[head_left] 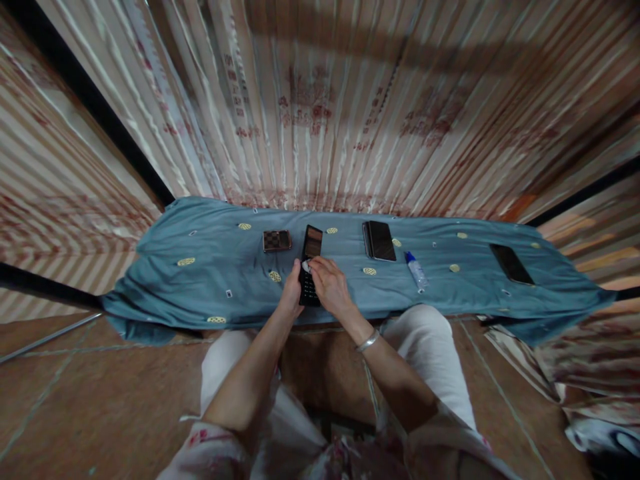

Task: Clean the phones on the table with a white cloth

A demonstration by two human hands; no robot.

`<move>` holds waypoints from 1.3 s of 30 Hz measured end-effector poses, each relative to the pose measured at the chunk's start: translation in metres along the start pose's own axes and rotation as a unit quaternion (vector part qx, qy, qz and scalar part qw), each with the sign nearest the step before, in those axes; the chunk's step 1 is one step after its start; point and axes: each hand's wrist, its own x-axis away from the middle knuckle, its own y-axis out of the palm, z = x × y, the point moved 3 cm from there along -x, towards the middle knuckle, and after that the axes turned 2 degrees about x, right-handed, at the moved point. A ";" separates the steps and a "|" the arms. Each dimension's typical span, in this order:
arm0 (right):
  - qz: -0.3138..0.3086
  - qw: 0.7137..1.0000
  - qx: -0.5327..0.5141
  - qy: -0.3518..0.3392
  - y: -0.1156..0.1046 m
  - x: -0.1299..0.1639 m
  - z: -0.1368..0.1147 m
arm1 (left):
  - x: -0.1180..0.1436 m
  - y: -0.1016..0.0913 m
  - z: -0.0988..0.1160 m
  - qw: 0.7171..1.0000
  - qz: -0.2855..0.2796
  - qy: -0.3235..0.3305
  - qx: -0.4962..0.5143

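The flip phone (309, 288) lies open at the near middle of the cloth-covered surface (325, 290). The left hand (290, 291) has its fingers closed on the phone's left edge. The right hand (331, 285) pinches a small white wad (306, 265) against the phone near the hinge. Left of it sits a checked phone (277, 241); to the right are a stack of dark tablets (381, 241), a blue-capped bottle (416, 272) and, farthest right, a black phone (511, 264).
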 end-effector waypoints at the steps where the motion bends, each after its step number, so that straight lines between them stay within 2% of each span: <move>1: 0.001 1.000 0.001 0.006 0.000 0.002 0.003 | -0.001 -0.001 0.001 1.000 -0.001 -0.005 0.001; 5: -0.007 1.000 0.000 0.014 -0.001 0.005 0.011 | -0.004 -0.003 0.002 1.000 -0.007 0.003 -0.008; 12: 0.005 1.000 -0.027 0.006 -0.003 0.001 -0.001 | -0.007 -0.006 -0.001 0.997 -0.009 0.064 -0.044; 18: -0.008 0.999 -0.034 0.022 -0.004 0.005 0.010 | -0.006 -0.006 0.001 0.998 -0.023 0.054 -0.035; 21: -0.005 0.999 -0.025 0.033 -0.005 0.007 0.015 | -0.006 -0.005 0.001 0.999 -0.012 0.032 -0.037; 25: -0.002 0.999 -0.025 0.035 -0.005 0.005 0.010 | -0.006 -0.004 -0.002 0.999 0.008 0.009 -0.049; 30: 0.005 0.999 -0.042 0.024 -0.003 0.003 0.003 | -0.004 -0.004 -0.004 0.998 0.008 0.018 -0.057; 39: 0.007 0.998 -0.034 0.046 -0.006 0.006 0.019 | -0.001 -0.002 0.006 0.998 -0.022 0.048 -0.045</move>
